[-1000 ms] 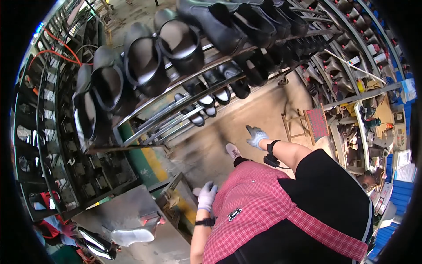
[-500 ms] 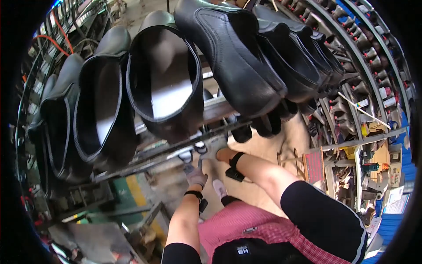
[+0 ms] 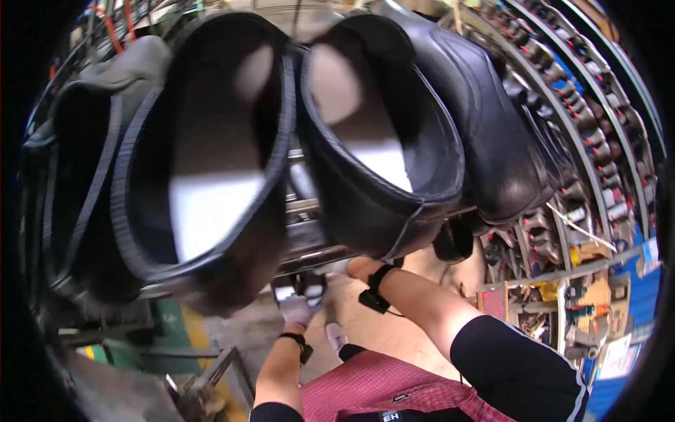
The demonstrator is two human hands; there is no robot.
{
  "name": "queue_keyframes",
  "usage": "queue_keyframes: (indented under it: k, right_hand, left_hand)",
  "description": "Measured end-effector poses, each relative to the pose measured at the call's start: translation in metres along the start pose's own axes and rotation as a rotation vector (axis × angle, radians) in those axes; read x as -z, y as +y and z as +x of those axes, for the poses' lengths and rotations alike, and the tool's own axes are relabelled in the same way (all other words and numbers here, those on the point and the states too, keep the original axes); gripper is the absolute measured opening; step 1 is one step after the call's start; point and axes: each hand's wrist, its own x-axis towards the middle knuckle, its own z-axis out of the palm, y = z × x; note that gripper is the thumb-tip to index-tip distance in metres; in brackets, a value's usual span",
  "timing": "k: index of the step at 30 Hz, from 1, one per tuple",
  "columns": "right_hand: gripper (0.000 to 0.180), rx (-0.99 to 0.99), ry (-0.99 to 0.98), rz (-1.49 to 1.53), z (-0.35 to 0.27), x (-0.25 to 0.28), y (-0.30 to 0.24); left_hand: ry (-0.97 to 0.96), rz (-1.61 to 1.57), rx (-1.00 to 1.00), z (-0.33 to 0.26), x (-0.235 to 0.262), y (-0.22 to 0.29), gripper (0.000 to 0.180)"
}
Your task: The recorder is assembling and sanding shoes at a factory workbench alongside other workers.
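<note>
A blue wall panel [image 3: 636, 366] is seen at the far right. Curved metal shelving [image 3: 598, 133] filled with small parts is set above it, and an orange board [image 3: 494, 301] stands left of it.

1. The boots [image 3: 394, 133] above my hands are glossy black, with pale insides.
2. My left hand [image 3: 298, 309] wears a whitish glove and a black wrist strap.
3. My apron [image 3: 383, 387], below my hands, is red with a fine dark check.
4. My sleeve [image 3: 513, 366] on the right is black.
5. The floor [image 3: 394, 323] under my hands is tan, with a yellow stripe and a green patch to the left.
</note>
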Motion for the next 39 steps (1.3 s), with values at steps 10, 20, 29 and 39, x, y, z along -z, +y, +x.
queue_keyframes:
  k: [10,20,29,39]
  right_hand:
    - [0.091,0.172,-0.305,-0.012,-0.085,0.059,-0.123]
    - [0.041,0.676,-1.256,0.26,-0.239,0.132,-0.303]
    - [0.063,1.033,-1.024,0.305,-0.376,0.145,-0.574]
    - [0.055,1.29,-0.335,-0.394,-0.376,0.021,-0.672]
  left_hand:
    - [-0.421,-0.86,0.561,-0.392,0.113,0.001,0.072]
    - [0.65,-0.922,1.099,-0.701,0.122,0.096,0.06]
    - [1.227,-0.338,1.336,-0.771,0.101,-0.07,0.048]
    - [0.913,-0.09,1.609,-0.783,0.063,-0.245,0.039]
